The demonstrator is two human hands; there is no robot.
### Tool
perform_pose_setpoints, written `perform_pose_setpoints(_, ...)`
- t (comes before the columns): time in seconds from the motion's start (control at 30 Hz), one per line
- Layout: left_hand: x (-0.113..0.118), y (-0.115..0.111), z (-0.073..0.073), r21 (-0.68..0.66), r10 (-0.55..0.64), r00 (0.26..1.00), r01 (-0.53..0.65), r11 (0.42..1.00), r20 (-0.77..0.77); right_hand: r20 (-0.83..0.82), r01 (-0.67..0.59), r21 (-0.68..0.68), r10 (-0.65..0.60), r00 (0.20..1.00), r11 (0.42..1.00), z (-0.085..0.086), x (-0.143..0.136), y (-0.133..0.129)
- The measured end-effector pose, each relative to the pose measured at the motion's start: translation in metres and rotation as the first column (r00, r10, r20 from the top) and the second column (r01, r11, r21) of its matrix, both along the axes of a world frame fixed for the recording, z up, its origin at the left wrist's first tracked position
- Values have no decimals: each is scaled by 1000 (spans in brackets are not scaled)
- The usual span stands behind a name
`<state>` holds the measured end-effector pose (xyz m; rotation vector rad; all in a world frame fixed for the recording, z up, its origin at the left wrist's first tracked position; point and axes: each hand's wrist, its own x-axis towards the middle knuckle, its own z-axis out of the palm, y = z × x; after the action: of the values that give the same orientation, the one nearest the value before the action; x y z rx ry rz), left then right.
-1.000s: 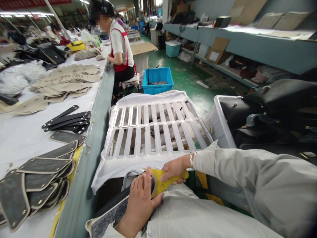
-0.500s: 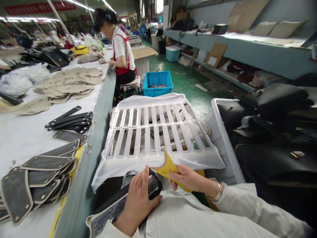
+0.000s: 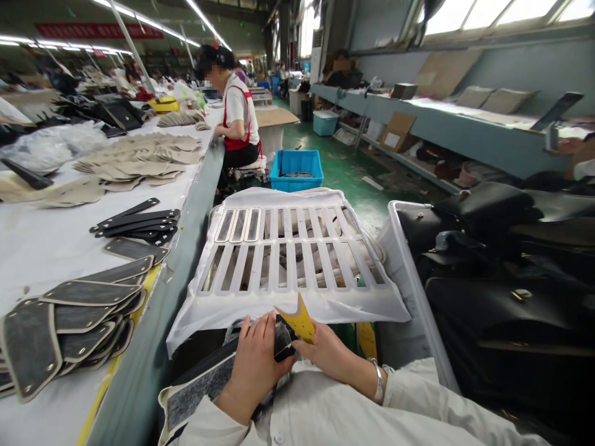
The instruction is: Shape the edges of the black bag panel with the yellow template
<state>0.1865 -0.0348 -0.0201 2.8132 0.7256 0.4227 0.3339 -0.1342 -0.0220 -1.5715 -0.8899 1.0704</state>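
My left hand (image 3: 255,365) is wrapped over a black piece with a pale edge (image 3: 199,390) that lies across my lap. Pinched in my right hand (image 3: 325,353) is a yellow strip (image 3: 298,319) with a curved, notched end pointing up. The fingertips of my right hand are close to the far end of the black piece, beside my left thumb. Just beyond both hands, a white slotted rack (image 3: 297,300) holds three dark, pale-edged strips (image 3: 238,225) in its upper left slots.
On the left table (image 3: 153,347) lie dark riveted pieces (image 3: 31,350), black straps (image 3: 139,223) and beige pieces (image 3: 144,155). A crate (image 3: 418,279) of black bags stands right. A seated person (image 3: 239,118) and blue bin (image 3: 296,170) are ahead.
My right hand has moved left, closer to my left hand, and the yellow strip has turned more upright. The camera view has tilted up slightly.
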Motion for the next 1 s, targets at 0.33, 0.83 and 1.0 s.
perform_pose_setpoints(0.33,0,5,2,-84,3,1000,-5,996,-15,-78,-124,-18,122,989,992,8,8,8)
perform_pose_setpoints(0.83,0,10,1,-41,0,1000,1,999,20,208,95,-103,-72,976,990,-20,-13,10)
perform_pose_setpoints(1.0,-1,5,1,-1,3,1000,-3,1000,-14,34,130,-40,-129,991,991,-7,-15,10)
